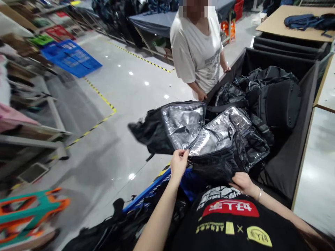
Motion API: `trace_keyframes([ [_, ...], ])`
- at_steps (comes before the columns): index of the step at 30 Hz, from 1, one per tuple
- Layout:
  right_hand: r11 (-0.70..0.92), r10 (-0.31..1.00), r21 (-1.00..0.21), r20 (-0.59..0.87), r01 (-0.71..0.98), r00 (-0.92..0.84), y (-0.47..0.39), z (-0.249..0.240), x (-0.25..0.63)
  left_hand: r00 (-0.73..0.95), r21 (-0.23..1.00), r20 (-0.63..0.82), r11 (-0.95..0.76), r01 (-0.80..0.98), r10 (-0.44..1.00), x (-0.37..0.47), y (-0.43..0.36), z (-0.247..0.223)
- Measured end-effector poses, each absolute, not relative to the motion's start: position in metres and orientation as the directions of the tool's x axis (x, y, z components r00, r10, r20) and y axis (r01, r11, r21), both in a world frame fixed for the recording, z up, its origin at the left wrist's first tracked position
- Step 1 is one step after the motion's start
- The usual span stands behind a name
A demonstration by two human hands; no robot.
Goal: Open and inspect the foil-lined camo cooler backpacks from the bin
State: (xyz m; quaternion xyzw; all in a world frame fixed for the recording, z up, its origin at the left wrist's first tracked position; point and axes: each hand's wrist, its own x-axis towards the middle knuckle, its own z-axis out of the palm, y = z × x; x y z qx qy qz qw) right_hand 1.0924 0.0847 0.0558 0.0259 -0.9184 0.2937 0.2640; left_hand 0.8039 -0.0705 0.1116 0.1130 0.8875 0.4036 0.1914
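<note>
Two hands work on one black bag [184, 120] in the head view, its silvery lining spread open. The left hand [179, 162] is nearly closed, thumb and fingers pinching the lining's near edge; the right hand [243, 183] curls around dark fabric at the bag's near side, fingertips partly hidden. The bag spans the left edge of a dark bin [297, 150], one end jutting past it above the floor; whether it rests on that edge is hidden. Other bags [280, 101] are heaped towards the bin's far edge, and a co-worker [196, 52] has both hands at the left edge. Should the left pinch slip, the overhanging end's weight could drag the bag down towards the blue crate [147, 191]. Hard pulling might also strain the lining.
</note>
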Motion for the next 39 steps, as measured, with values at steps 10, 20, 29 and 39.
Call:
trace_keyframes([
  [10, 0.81, -0.005, -0.542, 0.378, -0.226, -0.926, 0.093, 0.047, 1.105, -0.709, 0.599, -0.704, 0.499, -0.626, -0.043, 0.821, -0.105, 0.094],
  [20, 0.798, 0.017, -0.595, 0.177, -0.093, -0.984, 0.103, 0.014, 1.128, -0.447, 0.447, -0.894, 0.09, -0.89, 0.019, 0.889, -0.137, 0.054],
  [29, 0.824, -0.003, -0.563, 0.103, -0.061, -0.995, 0.116, -0.008, 1.147, -0.507, 0.509, -0.802, -0.084, -0.857, 0.316, 0.92, -0.147, 0.059],
  [39, 0.826, 0.01, -0.561, 0.089, -0.042, -0.996, 0.114, -0.013, 1.153, -0.511, 0.499, -0.796, -0.128, -0.857, 0.323, 0.928, -0.143, 0.066],
])
